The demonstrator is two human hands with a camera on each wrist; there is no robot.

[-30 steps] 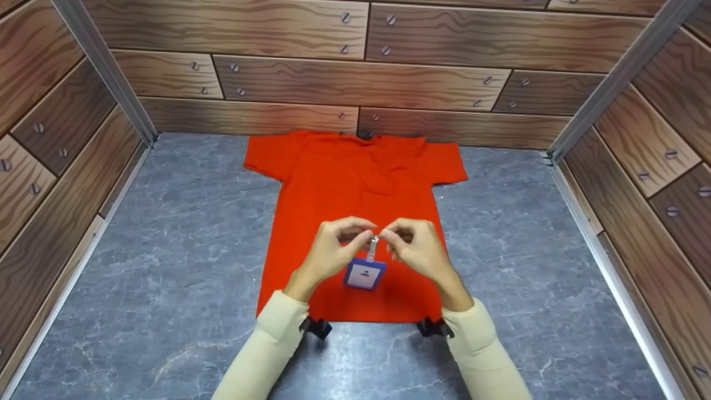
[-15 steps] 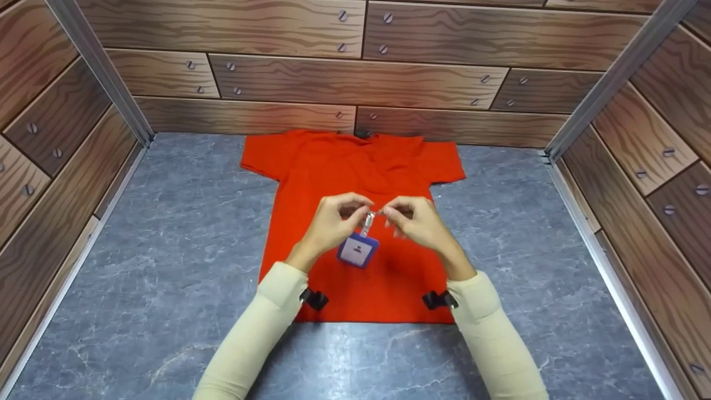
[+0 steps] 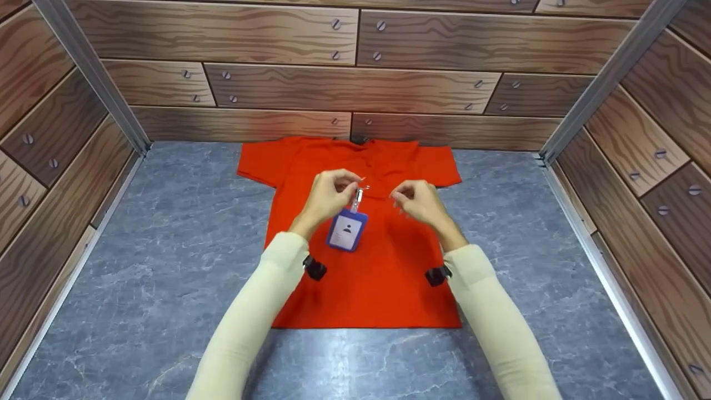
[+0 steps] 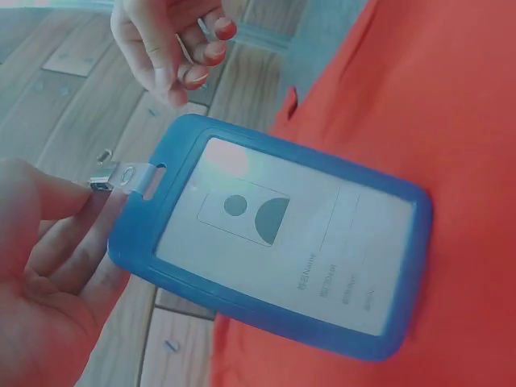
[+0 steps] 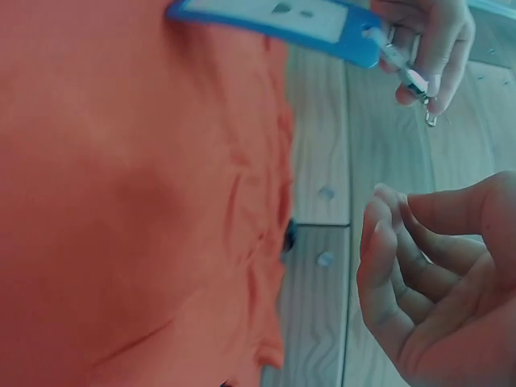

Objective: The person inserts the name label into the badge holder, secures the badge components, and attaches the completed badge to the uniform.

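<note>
My left hand [image 3: 326, 197] pinches the metal clip [image 4: 103, 176] of an ID badge [image 3: 346, 231] between thumb and index finger. The badge has a blue frame and a white card with a person icon, and dangles from a clear strap [image 4: 137, 179] over an orange-red T-shirt [image 3: 361, 294]. A small metal end piece [image 5: 430, 120] sticks out past the left fingertips. To the right, apart from the clip, my right hand [image 3: 420, 202] is raised over the shirt. Its fingers are loosely bent, thumb close to the index fingertip, and nothing shows between them.
The shirt lies spread on a grey marbled table [image 3: 189, 233], its collar end by the wood-patterned back wall [image 3: 289, 89]. Similar panels stand at left and right, with metal rails [image 3: 600, 278] along their bases. A small black camera [image 3: 437, 275] sits at each wrist.
Both hands have moved away from me toward the shirt's collar. The right hand, earlier at the clip, has drawn off to the right, while the badge stays with the left.
</note>
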